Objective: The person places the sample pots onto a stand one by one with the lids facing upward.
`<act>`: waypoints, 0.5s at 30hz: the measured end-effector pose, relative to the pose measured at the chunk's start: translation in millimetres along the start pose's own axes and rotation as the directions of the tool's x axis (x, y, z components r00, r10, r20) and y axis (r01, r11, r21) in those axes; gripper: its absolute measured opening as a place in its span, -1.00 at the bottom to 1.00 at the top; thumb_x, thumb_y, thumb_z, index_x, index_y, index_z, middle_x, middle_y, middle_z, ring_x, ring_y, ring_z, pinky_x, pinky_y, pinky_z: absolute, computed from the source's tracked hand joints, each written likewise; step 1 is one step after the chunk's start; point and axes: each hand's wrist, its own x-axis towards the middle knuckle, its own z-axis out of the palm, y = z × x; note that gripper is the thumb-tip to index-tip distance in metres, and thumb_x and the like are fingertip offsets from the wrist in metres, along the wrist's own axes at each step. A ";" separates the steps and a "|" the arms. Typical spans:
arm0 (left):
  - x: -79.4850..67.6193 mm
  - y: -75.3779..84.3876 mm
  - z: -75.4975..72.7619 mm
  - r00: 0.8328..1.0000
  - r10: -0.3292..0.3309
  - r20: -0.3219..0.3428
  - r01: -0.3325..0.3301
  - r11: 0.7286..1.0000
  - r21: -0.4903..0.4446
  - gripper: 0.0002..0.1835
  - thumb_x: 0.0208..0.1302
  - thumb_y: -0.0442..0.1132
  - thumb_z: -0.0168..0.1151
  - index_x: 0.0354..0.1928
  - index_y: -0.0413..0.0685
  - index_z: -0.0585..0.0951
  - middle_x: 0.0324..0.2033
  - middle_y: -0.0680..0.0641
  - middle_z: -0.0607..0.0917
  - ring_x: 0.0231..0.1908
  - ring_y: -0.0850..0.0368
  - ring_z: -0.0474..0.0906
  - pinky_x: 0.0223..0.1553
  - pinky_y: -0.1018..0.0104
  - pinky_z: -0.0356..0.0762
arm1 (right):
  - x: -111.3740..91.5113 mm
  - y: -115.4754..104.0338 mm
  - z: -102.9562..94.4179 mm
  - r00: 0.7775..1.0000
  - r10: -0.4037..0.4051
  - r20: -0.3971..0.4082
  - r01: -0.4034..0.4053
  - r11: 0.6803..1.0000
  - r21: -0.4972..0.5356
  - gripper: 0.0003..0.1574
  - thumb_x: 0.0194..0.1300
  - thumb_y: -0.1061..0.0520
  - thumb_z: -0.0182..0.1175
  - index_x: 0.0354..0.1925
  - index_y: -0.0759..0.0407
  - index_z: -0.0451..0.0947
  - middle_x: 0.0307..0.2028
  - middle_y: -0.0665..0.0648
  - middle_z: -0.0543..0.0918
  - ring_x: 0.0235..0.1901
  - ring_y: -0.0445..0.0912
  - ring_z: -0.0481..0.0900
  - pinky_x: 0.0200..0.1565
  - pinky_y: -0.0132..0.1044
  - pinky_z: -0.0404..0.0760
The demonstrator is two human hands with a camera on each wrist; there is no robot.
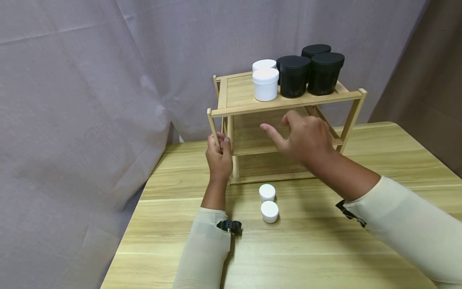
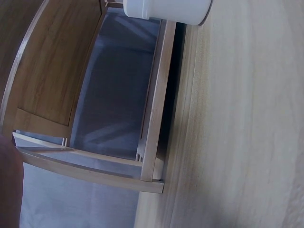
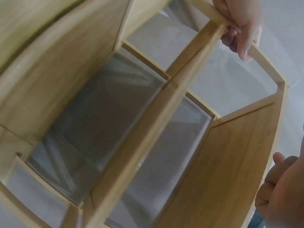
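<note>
In the head view, the wooden rack (image 1: 239,90) stood on the table (image 1: 173,224), and the step in hand looked to be steadying it: the left hand (image 1: 219,160) grasped the rack's left front post (image 1: 213,128), thumb and fingers wrapped round the wood. The right hand (image 1: 306,136) was raised before the gap under the rack's top, carrying nothing, its thumb spread away from loosely bent fingers; whether it touched the rack was hard to tell from this angle. By my judgement, the next move called for keeping that left grasp firm while the right hand found its place on the rack, with care for the jars above. Counted, there was one rack; on its top, two white jars (image 1: 266,86) toward the left and four black jars (image 1: 294,78) to their right, one largely hidden; in front of its foot, two small white tubs (image 1: 269,212), one nearer the rack than the other

In the left wrist view, one white tub showed, cut by the upper edge, beside the rack's lowest rail; only a sliver of the left hand appeared, its fingers out of sight

In the right wrist view, two hands showed: the left clasped the rack's end frame, and the right, fingers curled round nothing, was beside the rack's edge
</note>
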 end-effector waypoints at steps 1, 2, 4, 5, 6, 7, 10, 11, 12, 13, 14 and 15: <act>-0.1 0.1 0.1 1.000 0.000 0.001 0.000 1.000 -0.002 -0.82 0.60 -0.33 0.15 0.07 -0.33 0.54 -0.45 0.14 0.40 -0.51 0.31 0.29 -0.46 0.46 0.28 | -1.6 0.2 1.3 1.000 0.008 0.006 -0.008 1.000 0.009 0.38 0.36 -0.85 -0.45 -0.32 0.34 0.62 -0.63 0.23 0.58 -0.71 0.04 0.39 -0.63 -0.15 0.30; -0.1 0.2 0.3 1.000 0.000 0.002 0.000 1.000 -0.003 -0.82 0.61 -0.34 0.15 0.07 -0.33 0.53 -0.45 0.15 0.40 -0.51 0.31 0.29 -0.47 0.46 0.28 | -3.2 0.4 2.5 1.000 0.017 0.014 -0.018 1.000 0.018 0.38 0.35 -0.86 -0.45 -0.32 0.33 0.63 -0.64 0.22 0.57 -0.70 0.03 0.39 -0.63 -0.17 0.28; -0.1 0.6 0.7 1.000 0.002 0.001 -0.002 1.000 -0.009 -0.82 0.60 -0.34 0.15 0.07 -0.33 0.53 -0.46 0.15 0.40 -0.51 0.32 0.30 -0.47 0.46 0.29 | -5.8 1.5 5.1 0.999 0.020 0.031 -0.021 0.999 0.046 0.38 0.35 -0.87 -0.42 -0.32 0.32 0.66 -0.66 0.20 0.56 -0.70 0.02 0.38 -0.61 -0.19 0.28; 0.2 0.8 0.9 1.000 0.002 0.001 -0.002 1.000 -0.012 -0.82 0.60 -0.34 0.15 0.07 -0.33 0.53 -0.46 0.16 0.40 -0.51 0.32 0.30 -0.47 0.47 0.30 | -7.1 2.5 6.1 0.999 0.018 0.044 -0.021 0.998 0.067 0.32 0.40 -0.83 -0.32 -0.32 0.33 0.67 -0.66 0.19 0.56 -0.69 0.01 0.39 -0.59 -0.19 0.29; 0.5 1.0 1.1 1.000 0.005 0.001 -0.005 1.000 -0.014 -0.82 0.60 -0.34 0.15 0.06 -0.33 0.53 -0.46 0.16 0.40 -0.51 0.32 0.30 -0.47 0.47 0.30 | -8.4 3.9 7.1 0.998 0.016 0.061 -0.022 0.996 0.090 0.22 0.45 -0.77 -0.17 -0.31 0.32 0.69 -0.67 0.17 0.57 -0.68 -0.01 0.39 -0.58 -0.19 0.31; 0.9 1.0 1.2 1.000 0.006 0.001 -0.006 1.000 -0.017 -0.82 0.60 -0.34 0.15 0.06 -0.33 0.53 -0.46 0.16 0.41 -0.51 0.32 0.31 -0.47 0.47 0.30 | -9.6 5.2 7.7 0.996 0.014 0.087 -0.024 0.993 0.116 0.09 0.49 -0.68 -0.02 -0.31 0.30 0.70 -0.67 0.15 0.56 -0.67 -0.03 0.38 -0.56 -0.20 0.32; 1.4 1.7 1.2 1.000 0.007 0.002 -0.007 1.000 -0.020 -0.82 0.60 -0.35 0.15 0.06 -0.35 0.53 -0.46 0.16 0.41 -0.51 0.31 0.32 -0.48 0.47 0.31 | -13.8 10.2 9.1 0.983 0.015 0.185 -0.053 0.977 0.205 -0.34 0.50 -0.33 0.34 -0.26 0.27 0.75 -0.68 0.09 0.54 -0.66 -0.11 0.36 -0.53 -0.23 0.36; 1.3 1.4 1.0 1.000 0.006 0.002 -0.006 1.000 -0.019 -0.82 0.59 -0.35 0.15 0.07 -0.35 0.53 -0.46 0.16 0.41 -0.52 0.31 0.31 -0.48 0.47 0.31 | -15.1 11.6 9.1 0.974 0.024 0.226 -0.077 0.970 0.228 -0.47 0.47 -0.23 0.40 -0.25 0.24 0.76 -0.68 0.07 0.52 -0.66 -0.14 0.34 -0.53 -0.24 0.35; 1.1 1.2 0.8 1.000 0.004 0.004 -0.004 1.000 -0.018 -0.81 0.59 -0.35 0.14 0.07 -0.35 0.53 -0.46 0.16 0.41 -0.52 0.32 0.31 -0.48 0.47 0.31 | -16.3 13.2 9.5 0.964 0.032 0.265 -0.100 0.964 0.247 -0.52 0.47 -0.19 0.41 -0.24 0.22 0.77 -0.68 0.04 0.49 -0.66 -0.15 0.32 -0.53 -0.25 0.35; 0.7 0.9 0.5 1.000 0.002 0.005 -0.002 1.000 -0.018 -0.81 0.60 -0.35 0.14 0.07 -0.35 0.53 -0.46 0.16 0.41 -0.52 0.32 0.31 -0.48 0.47 0.31 | -17.5 14.7 10.4 0.952 0.044 0.304 -0.127 0.957 0.260 -0.52 0.50 -0.21 0.39 -0.23 0.20 0.76 -0.69 0.02 0.45 -0.66 -0.15 0.30 -0.53 -0.25 0.33; 0.2 0.9 0.2 1.000 -0.001 0.007 0.001 1.000 -0.017 -0.81 0.60 -0.35 0.14 0.08 -0.35 0.53 -0.46 0.16 0.41 -0.52 0.32 0.31 -0.48 0.47 0.30 | -18.6 16.3 11.3 0.941 0.055 0.333 -0.153 0.949 0.275 -0.52 0.52 -0.22 0.37 -0.23 0.18 0.76 -0.69 0.01 0.42 -0.66 -0.15 0.29 -0.54 -0.26 0.32; -0.3 0.7 -0.2 1.000 -0.003 0.007 0.003 1.000 -0.013 -0.81 0.60 -0.34 0.14 0.08 -0.34 0.53 -0.46 0.16 0.41 -0.52 0.31 0.29 -0.49 0.46 0.29 | -19.5 17.5 12.1 0.929 0.067 0.364 -0.180 0.941 0.287 -0.50 0.54 -0.24 0.33 -0.23 0.17 0.75 -0.70 0.00 0.38 -0.67 -0.15 0.26 -0.55 -0.25 0.31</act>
